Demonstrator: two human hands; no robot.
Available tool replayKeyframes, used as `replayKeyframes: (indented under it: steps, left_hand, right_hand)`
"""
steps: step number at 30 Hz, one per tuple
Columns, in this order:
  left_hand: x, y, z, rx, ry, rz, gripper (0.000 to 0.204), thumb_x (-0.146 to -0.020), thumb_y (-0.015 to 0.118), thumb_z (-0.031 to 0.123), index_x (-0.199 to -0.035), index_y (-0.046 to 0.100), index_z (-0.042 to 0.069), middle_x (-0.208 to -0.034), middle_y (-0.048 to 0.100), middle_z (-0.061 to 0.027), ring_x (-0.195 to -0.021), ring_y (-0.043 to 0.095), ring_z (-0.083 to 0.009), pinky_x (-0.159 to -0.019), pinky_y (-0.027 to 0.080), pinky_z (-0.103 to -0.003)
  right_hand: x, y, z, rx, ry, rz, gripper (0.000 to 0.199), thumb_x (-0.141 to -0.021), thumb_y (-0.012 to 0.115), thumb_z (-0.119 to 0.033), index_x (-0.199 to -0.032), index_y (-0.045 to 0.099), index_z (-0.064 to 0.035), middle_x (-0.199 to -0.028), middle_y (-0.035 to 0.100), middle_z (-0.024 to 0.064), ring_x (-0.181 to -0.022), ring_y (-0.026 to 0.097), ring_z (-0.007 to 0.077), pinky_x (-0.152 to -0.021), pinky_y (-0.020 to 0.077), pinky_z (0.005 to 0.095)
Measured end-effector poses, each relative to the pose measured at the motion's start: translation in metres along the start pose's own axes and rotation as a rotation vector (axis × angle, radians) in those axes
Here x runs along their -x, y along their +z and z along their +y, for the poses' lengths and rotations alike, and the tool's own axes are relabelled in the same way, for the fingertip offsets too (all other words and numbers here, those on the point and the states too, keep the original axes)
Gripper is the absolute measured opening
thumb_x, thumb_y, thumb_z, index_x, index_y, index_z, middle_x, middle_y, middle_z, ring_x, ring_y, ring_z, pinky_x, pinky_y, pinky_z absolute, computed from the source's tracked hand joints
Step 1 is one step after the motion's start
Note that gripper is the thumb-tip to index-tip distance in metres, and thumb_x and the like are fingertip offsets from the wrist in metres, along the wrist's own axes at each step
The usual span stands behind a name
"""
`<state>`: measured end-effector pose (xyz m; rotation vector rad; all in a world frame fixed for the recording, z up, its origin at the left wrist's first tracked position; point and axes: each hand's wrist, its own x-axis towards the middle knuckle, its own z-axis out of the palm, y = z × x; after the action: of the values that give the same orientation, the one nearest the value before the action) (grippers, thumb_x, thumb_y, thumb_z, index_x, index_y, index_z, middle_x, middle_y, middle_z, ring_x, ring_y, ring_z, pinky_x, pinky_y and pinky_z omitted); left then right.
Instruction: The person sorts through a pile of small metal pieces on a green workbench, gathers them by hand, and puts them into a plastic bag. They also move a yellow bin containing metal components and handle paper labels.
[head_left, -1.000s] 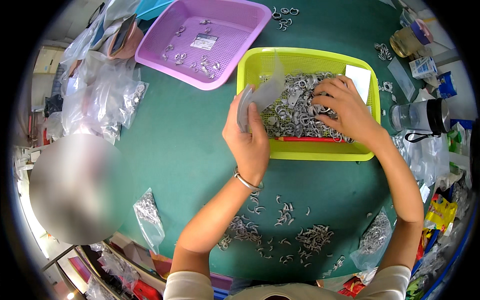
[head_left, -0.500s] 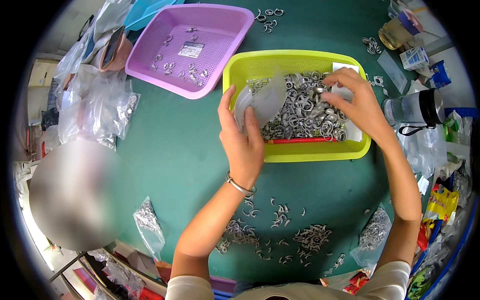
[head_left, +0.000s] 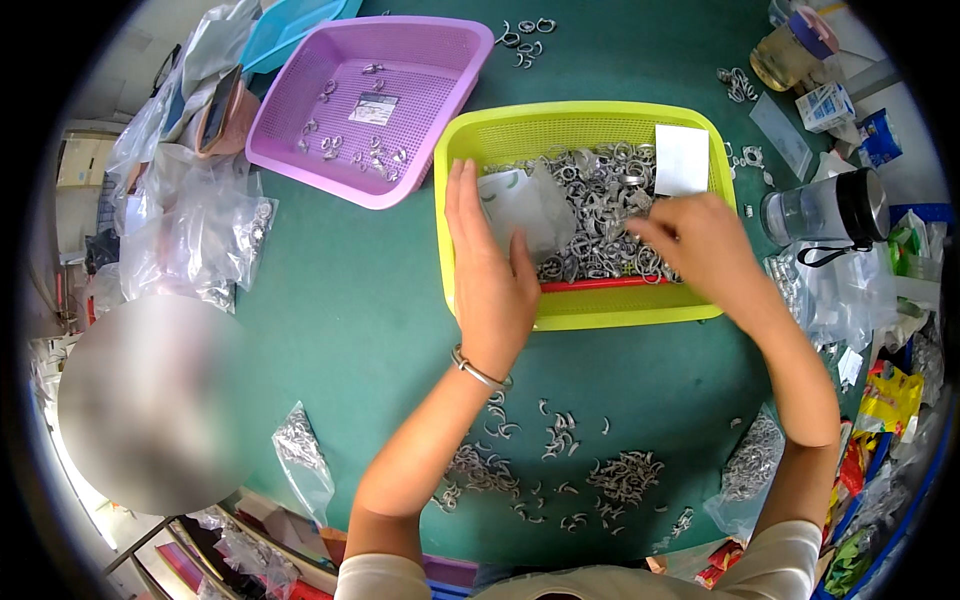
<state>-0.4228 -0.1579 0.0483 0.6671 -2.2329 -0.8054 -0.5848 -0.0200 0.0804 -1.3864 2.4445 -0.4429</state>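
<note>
The left hand holds a small clear plastic bag over the yellow-green basket, thumb against the bag and fingers straight; the right hand reaches into the heap of silver metal rings in that basket, fingers pinched narrow – whether they grip a ring, I cannot tell. A white card lies in the basket's far corner (a purple basket sits beside it, to the left); loose rings lie scattered on the green table – near the person.

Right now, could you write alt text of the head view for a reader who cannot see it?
A person's left hand holds a clear plastic bag over a yellow basket of small metal rings, while the right hand reaches into them. A purple basket sits beside it on the green table.
</note>
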Motion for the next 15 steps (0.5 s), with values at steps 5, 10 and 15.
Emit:
replayKeyframes:
  steps: [5,10,15]
  left_hand:
    - [0.001,0.001,0.004,-0.003,0.087,0.127,0.064,-0.074,0.052,-0.014,-0.135,0.038,0.002,-0.142,0.029,-0.0257,-0.133,0.028,-0.0454,-0.109,0.027,-0.048]
    - [0.008,-0.003,0.0,-0.182,0.242,0.101,0.042,-0.072,0.053,-0.012,-0.111,0.059,0.002,-0.133,0.045,-0.0183,-0.131,0.036,-0.039,-0.106,0.02,-0.064]
    - [0.01,0.0,0.0,-0.301,0.2,-0.176,0.027,-0.073,0.056,-0.003,-0.099,0.062,0.003,-0.116,0.058,-0.0118,-0.122,0.048,-0.0308,-0.106,0.013,-0.067]
  right_hand:
    - [0.01,0.025,-0.002,0.148,-0.193,-0.151,0.02,-0.077,0.069,-0.023,-0.068,0.068,-0.0052,-0.064,0.062,0.0139,-0.061,0.061,0.0328,-0.056,0.0447,0.0442]
    - [0.002,0.013,0.007,-0.002,-0.138,-0.108,0.014,-0.074,0.071,-0.02,-0.075,0.069,-0.0057,-0.062,0.062,0.0121,-0.062,0.061,0.0314,-0.057,0.0454,0.0412]
    - [-0.001,-0.019,0.006,-0.072,0.007,-0.144,0.022,-0.071,0.073,-0.014,-0.089,0.066,-0.0051,-0.074,0.064,0.0099,-0.063,0.061,0.0254,-0.056,0.0444,0.0396]
